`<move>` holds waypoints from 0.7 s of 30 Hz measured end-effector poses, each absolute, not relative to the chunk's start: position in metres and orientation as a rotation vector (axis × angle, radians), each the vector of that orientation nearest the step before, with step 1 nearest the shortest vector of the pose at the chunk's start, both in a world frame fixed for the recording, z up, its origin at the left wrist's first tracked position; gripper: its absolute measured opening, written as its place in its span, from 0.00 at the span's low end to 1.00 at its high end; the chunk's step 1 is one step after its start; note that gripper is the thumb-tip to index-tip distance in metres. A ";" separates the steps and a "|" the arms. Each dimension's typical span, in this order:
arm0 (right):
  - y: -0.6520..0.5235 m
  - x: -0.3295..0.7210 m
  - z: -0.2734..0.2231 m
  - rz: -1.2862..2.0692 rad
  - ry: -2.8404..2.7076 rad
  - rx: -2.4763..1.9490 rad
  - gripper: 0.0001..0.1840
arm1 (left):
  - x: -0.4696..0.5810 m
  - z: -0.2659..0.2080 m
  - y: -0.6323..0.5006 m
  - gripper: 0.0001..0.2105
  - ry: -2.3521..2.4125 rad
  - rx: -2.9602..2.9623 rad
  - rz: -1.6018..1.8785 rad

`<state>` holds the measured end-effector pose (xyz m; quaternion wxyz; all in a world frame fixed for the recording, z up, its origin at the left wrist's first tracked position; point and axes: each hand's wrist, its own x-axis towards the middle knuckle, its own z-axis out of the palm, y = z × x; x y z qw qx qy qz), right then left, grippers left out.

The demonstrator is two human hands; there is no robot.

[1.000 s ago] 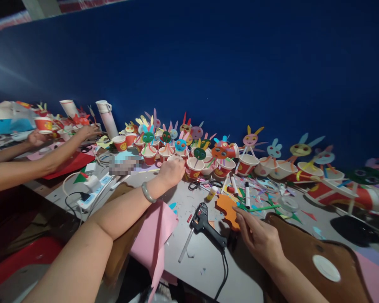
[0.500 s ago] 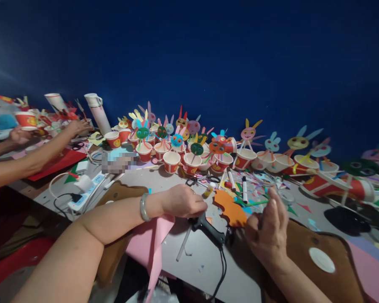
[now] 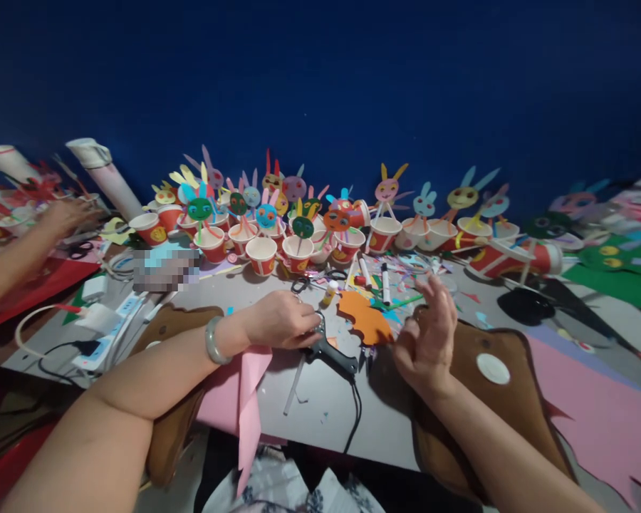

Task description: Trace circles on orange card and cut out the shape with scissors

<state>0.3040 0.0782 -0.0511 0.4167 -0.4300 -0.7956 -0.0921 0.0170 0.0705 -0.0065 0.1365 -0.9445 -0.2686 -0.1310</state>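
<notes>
My left hand [image 3: 285, 320], with a bangle on its wrist, is closed, its fingertips together just above a black glue gun [image 3: 335, 356]. Whatever those fingers hold, if anything, is too small to make out. The glue gun lies on the table with its cord running toward me, and a thin translucent stick [image 3: 293, 388] lies beside it. My right hand [image 3: 430, 338] is raised with its fingers stretched upward and holds nothing visible. Between the hands lies an orange paper cutout [image 3: 366, 317]. A folded pink sheet [image 3: 251, 392] lies under my left forearm.
Paper cups [image 3: 261, 256] with paper rabbit heads line the back. Markers [image 3: 385, 285], scissors [image 3: 300, 285] and scraps lie before them. A power strip [image 3: 107, 342] sits left; brown pads [image 3: 475, 413] lie under both forearms. Another person's arm [image 3: 32, 242] reaches in at far left.
The view has swung right, so the table things sit farther left. My right hand's fingers have straightened and spread a little. My left hand stays closed over the glue gun.
</notes>
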 end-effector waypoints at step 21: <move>0.096 0.299 -0.065 -0.078 -2.285 -1.294 0.29 | 0.011 -0.019 0.087 0.16 -0.773 -2.650 -0.591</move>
